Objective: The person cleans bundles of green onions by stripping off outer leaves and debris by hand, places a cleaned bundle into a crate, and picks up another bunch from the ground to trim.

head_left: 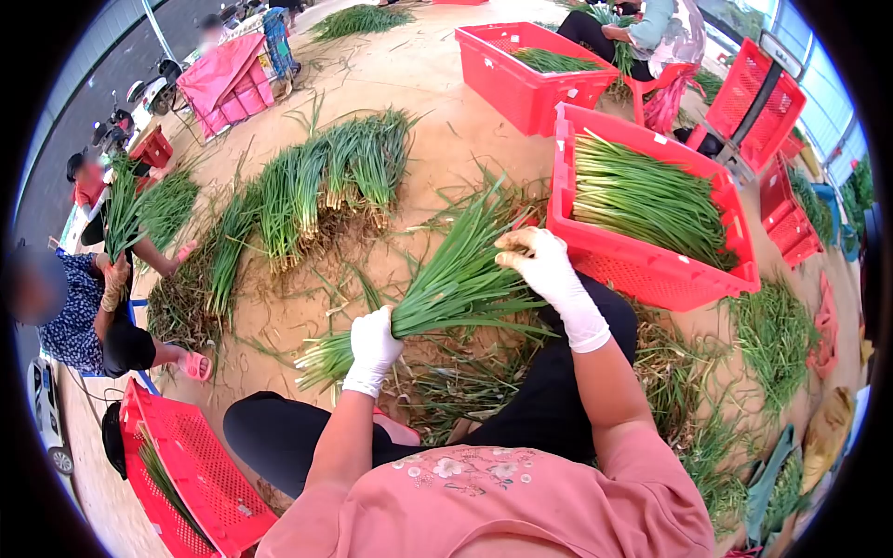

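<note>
- Long row of chive bundles [312,177] laid across the floor [437,116], pretty sweet spread
- Big red crate [642,279] beyond the right knee, loaded with chives [642,195]
- Loose chive bunch [465,279] held above the floor; white-gloved left hand [375,342] has its grip clamped round the stalks
- Right hand [547,265] by the leaves, fingers curled, can't tell if they're pinching anything

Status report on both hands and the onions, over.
Left hand gripping green onions toward pale ends. Right hand at the leaves, grip unclear. Red crate close beside right hand.
</note>
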`<state>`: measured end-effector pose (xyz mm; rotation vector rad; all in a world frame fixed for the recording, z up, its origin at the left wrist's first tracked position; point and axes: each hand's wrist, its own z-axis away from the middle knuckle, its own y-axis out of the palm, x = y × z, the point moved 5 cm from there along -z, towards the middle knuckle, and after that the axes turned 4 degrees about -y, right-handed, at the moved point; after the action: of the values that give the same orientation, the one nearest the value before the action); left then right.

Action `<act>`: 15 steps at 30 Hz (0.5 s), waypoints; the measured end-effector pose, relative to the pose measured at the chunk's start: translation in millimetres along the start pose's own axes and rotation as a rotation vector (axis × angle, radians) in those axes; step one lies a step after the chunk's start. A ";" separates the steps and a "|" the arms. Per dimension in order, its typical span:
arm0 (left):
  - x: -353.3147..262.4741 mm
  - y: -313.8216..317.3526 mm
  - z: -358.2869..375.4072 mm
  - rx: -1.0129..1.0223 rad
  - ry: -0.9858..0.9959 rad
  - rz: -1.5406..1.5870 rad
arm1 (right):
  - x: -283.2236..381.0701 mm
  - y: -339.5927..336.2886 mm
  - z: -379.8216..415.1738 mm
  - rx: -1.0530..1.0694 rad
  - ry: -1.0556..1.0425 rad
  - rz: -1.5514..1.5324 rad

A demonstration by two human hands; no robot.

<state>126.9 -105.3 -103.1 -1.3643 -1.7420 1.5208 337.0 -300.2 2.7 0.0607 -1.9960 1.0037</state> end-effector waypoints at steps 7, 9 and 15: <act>-1.4 -2.7 2.8 -0.044 0.018 -0.032 | -15.2 16.7 -4.8 -0.219 0.183 -0.565; -1.3 -2.4 3.6 -0.050 0.018 -0.027 | -19.6 14.8 -6.4 -0.099 0.190 -0.481; -7.8 -5.5 4.6 -0.055 0.065 -0.059 | -29.1 34.2 -7.2 0.129 0.161 0.387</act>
<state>124.2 -113.7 -97.3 -1.3619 -1.7803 1.3911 346.4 -281.6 -37.7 -0.3385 -1.8297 1.3361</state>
